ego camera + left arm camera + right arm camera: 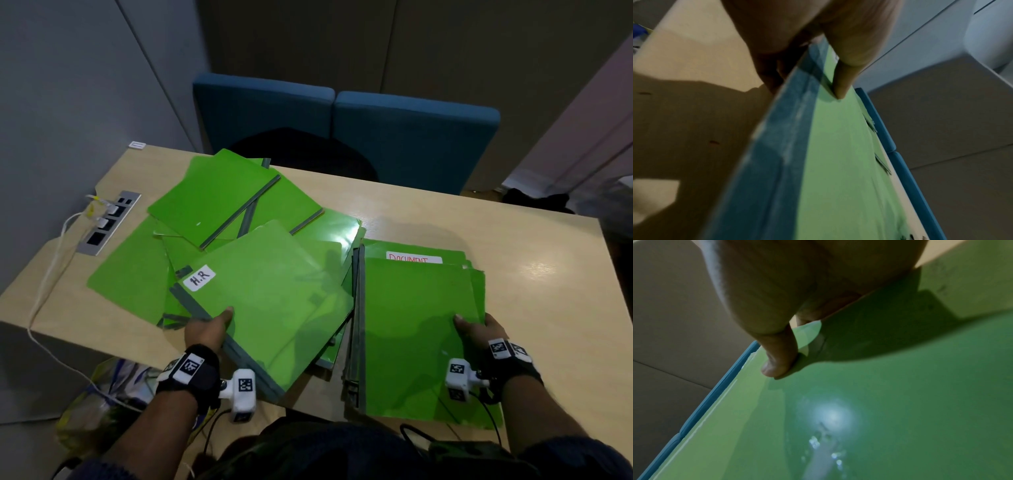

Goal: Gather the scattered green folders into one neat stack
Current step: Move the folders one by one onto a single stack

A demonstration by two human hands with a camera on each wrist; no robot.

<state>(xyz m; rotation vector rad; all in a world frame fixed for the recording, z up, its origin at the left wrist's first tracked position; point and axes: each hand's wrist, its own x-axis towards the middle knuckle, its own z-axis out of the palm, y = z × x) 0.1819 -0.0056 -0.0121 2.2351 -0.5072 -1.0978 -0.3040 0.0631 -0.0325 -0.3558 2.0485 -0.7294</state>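
A green folder labelled "H.R" [270, 301] is tilted up off the wooden table [513, 246]. My left hand [212, 325] grips its grey spine edge, thumb on top, the other fingers hidden underneath. In the left wrist view the thumb [844, 81] presses the green cover [838, 162] beside the spine. To the right lies a stack of green folders [421, 335], with a "DOCUMENT" label [414, 257] showing on a lower one. My right hand [478, 329] grips the top folder's right edge, thumb [777, 356] on the cover [879, 402]. More green folders [219, 202] lie scattered at the left and back.
A power socket panel [109, 222] with white cables sits at the table's left edge. Two blue chairs [342, 130] stand beyond the far edge. A plastic bag [102, 404] lies on the floor at the near left. Bare tabletop shows at the right.
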